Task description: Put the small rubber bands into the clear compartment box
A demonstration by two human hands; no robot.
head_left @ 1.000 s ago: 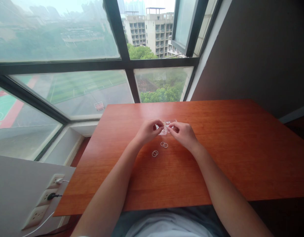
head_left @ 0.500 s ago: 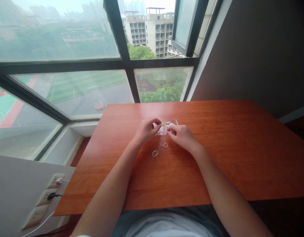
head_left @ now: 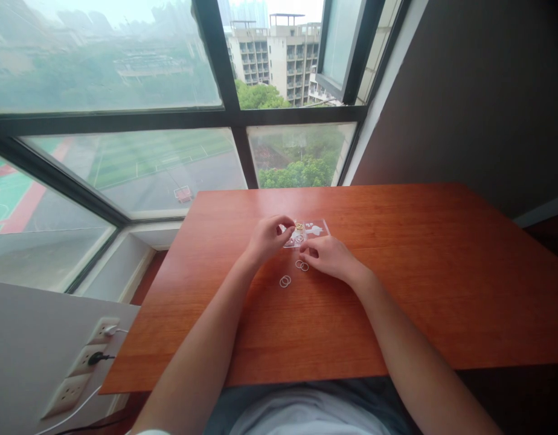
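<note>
A small clear plastic box lies on the table, with white marks on its right half and gold-coloured and pale rings in its left half. My left hand is curled over the box's left side, thumb and forefinger close together at its edge, hiding part of it. In front of the box's near edge is my right hand, thumb and fingertips drawn together; whether something small is between them I cannot see. Just below those fingertips are two overlapping white rings. Another overlapping pair of white rings lies nearer to me.
The reddish-brown wooden table reaches to a large dark-framed window at the back. A grey wall rises on the right. At the lower left, wall sockets hold plugs with cords beside the table's edge.
My right hand has moved from the box toward me and slightly left, to just above the nearby ring pair. More of the box's right half shows. My left hand has stayed put.
</note>
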